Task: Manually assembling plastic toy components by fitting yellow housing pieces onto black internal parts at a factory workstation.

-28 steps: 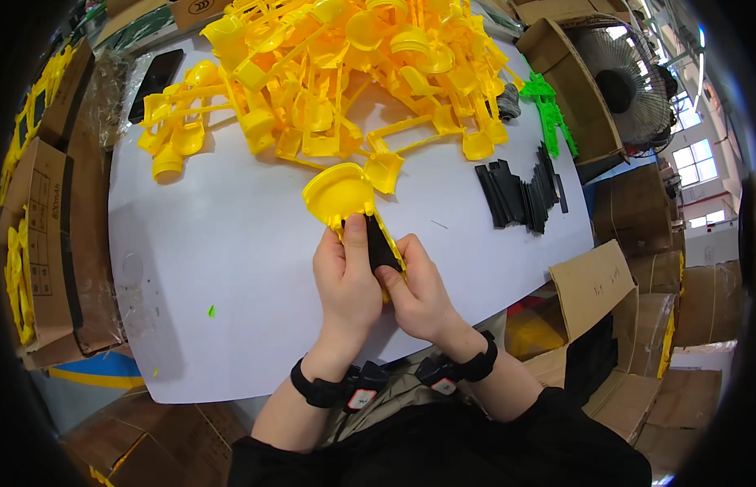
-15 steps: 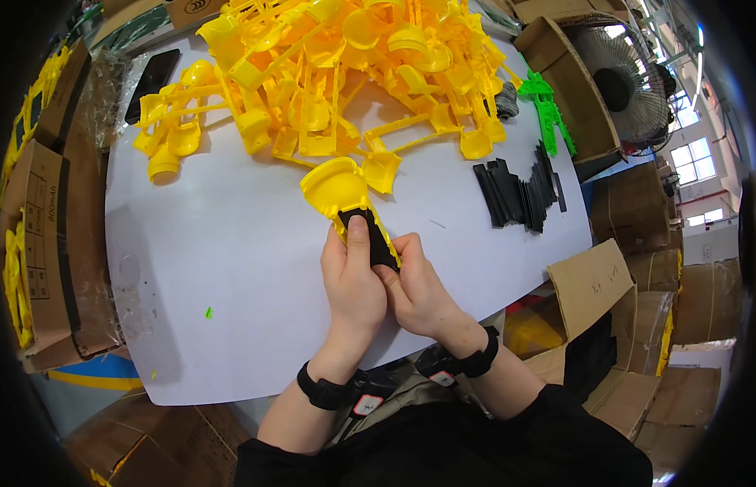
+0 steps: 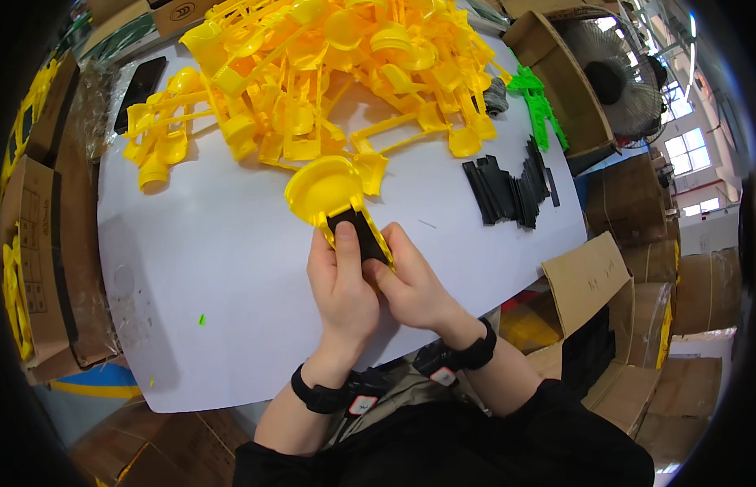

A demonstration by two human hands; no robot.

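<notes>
Between my hands is a yellow plastic part (image 3: 323, 188) with a rounded, shallow cup at its far end and a narrow frame toward me. A flat black strip (image 3: 363, 240) sits in that frame. My left hand (image 3: 339, 284) is closed on the frame's left side, its thumb lying on the black strip. On the right side my right hand (image 3: 409, 280) grips the near end, thumb close to the strip's lower edge. Fingers beneath the part are hidden. Just beyond the cup lies the big heap of similar yellow parts (image 3: 313, 89).
Black strips (image 3: 508, 191) lie in a row at the right, near green plastic pieces (image 3: 540, 109). A dark phone (image 3: 141, 93) rests at the far left of the white table (image 3: 224, 260). Cardboard boxes (image 3: 589, 284) flank both sides; a fan (image 3: 609, 81) stands far right.
The yellow part has tilted, so its cup faces up more fully. Both hands keep their hold on it. The whole view has shifted slightly.
</notes>
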